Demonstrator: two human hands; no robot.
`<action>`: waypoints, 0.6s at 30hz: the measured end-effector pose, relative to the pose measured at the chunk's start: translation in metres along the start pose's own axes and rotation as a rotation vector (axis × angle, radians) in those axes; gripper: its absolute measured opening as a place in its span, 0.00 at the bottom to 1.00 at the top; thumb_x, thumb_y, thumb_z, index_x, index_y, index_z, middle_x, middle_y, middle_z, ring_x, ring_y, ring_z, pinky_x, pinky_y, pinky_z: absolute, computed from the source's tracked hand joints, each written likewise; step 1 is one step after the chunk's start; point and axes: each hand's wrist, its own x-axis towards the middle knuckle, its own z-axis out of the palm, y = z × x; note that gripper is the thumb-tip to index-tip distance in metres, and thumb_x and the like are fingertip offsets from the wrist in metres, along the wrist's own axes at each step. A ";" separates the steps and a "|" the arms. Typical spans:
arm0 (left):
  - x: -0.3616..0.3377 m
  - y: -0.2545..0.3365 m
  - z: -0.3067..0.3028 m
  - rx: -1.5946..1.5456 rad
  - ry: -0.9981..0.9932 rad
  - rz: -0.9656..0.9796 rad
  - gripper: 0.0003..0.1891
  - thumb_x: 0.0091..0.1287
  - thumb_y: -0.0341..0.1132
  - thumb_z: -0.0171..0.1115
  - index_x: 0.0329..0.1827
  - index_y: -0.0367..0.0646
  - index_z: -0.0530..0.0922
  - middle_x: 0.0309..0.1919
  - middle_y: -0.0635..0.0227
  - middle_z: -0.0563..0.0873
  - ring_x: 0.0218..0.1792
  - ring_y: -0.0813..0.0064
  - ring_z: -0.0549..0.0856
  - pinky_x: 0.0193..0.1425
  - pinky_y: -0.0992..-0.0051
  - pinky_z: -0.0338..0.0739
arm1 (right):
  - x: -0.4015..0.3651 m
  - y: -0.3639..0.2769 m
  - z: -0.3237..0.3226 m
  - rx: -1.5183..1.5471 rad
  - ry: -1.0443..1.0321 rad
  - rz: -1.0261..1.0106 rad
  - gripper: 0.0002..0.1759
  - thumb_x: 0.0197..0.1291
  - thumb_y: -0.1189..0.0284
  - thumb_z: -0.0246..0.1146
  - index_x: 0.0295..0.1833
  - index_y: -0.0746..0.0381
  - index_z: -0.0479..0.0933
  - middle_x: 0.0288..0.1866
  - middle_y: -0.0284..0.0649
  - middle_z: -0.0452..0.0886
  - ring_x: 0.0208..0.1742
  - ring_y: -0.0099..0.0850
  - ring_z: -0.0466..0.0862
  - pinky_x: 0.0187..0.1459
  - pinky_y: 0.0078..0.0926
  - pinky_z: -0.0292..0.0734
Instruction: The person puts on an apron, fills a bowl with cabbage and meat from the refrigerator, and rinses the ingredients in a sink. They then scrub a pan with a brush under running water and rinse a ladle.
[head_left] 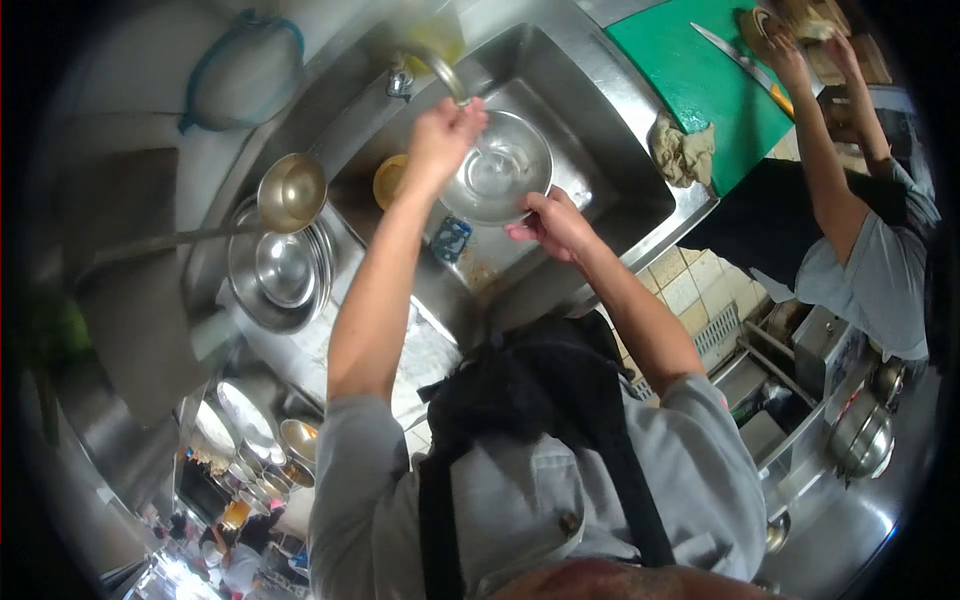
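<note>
My right hand (552, 226) is closed on the lower right rim of a shiny round bowl (500, 185), thumb on the upper edge. Held over the sink (610, 180), the bowl looks like metal and seems to have water in it. Over the bowl's upper left side is my left hand (445, 140), its fingers curled around the end of the faucet spout (442, 72). Below the bowl, a dark blue patterned sponge or packet (451, 239) lies on the sink bottom. A yellowish bowl (389, 182) is partly hidden behind my left forearm.
Left of the sink are a ladle (292, 193) and stacked metal bowls (283, 270). A crumpled cloth (683, 150) rests on the right rim, beside a green cutting board (660, 50) with a knife (735, 55). Another person's arms (835, 190) work at the right.
</note>
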 end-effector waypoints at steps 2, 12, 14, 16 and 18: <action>0.006 -0.015 0.017 0.022 0.003 0.092 0.15 0.79 0.39 0.55 0.53 0.35 0.82 0.48 0.60 0.90 0.49 0.67 0.89 0.53 0.68 0.83 | 0.009 0.002 0.008 -0.005 0.004 -0.043 0.21 0.69 0.72 0.55 0.63 0.73 0.73 0.44 0.49 0.86 0.31 0.29 0.88 0.13 0.18 0.68; 0.015 -0.015 -0.032 0.861 0.426 0.592 0.19 0.71 0.27 0.53 0.64 0.35 0.77 0.60 0.49 0.83 0.62 0.49 0.82 0.68 0.59 0.74 | -0.008 -0.026 -0.024 0.014 0.204 -0.343 0.29 0.67 0.79 0.54 0.73 0.70 0.60 0.54 0.52 0.81 0.43 0.38 0.88 0.38 0.33 0.89; 0.035 -0.038 -0.040 1.021 0.382 0.601 0.21 0.70 0.27 0.53 0.67 0.34 0.75 0.65 0.49 0.80 0.64 0.48 0.80 0.71 0.59 0.72 | -0.014 -0.018 -0.036 -0.079 0.214 -0.422 0.33 0.67 0.79 0.54 0.77 0.68 0.58 0.56 0.52 0.82 0.46 0.37 0.88 0.40 0.34 0.88; 0.041 -0.056 -0.045 1.186 0.360 0.622 0.23 0.70 0.27 0.53 0.69 0.33 0.72 0.69 0.49 0.76 0.67 0.47 0.77 0.74 0.58 0.69 | -0.022 -0.017 -0.041 -0.393 0.253 -0.486 0.38 0.65 0.79 0.55 0.80 0.67 0.53 0.61 0.57 0.79 0.54 0.36 0.86 0.44 0.33 0.85; 0.041 -0.071 -0.044 1.305 0.167 0.512 0.29 0.72 0.28 0.53 0.77 0.41 0.64 0.77 0.55 0.66 0.78 0.57 0.64 0.77 0.59 0.67 | -0.034 -0.020 -0.043 -0.510 0.278 -0.535 0.40 0.64 0.79 0.55 0.81 0.66 0.52 0.64 0.60 0.77 0.59 0.37 0.85 0.48 0.33 0.83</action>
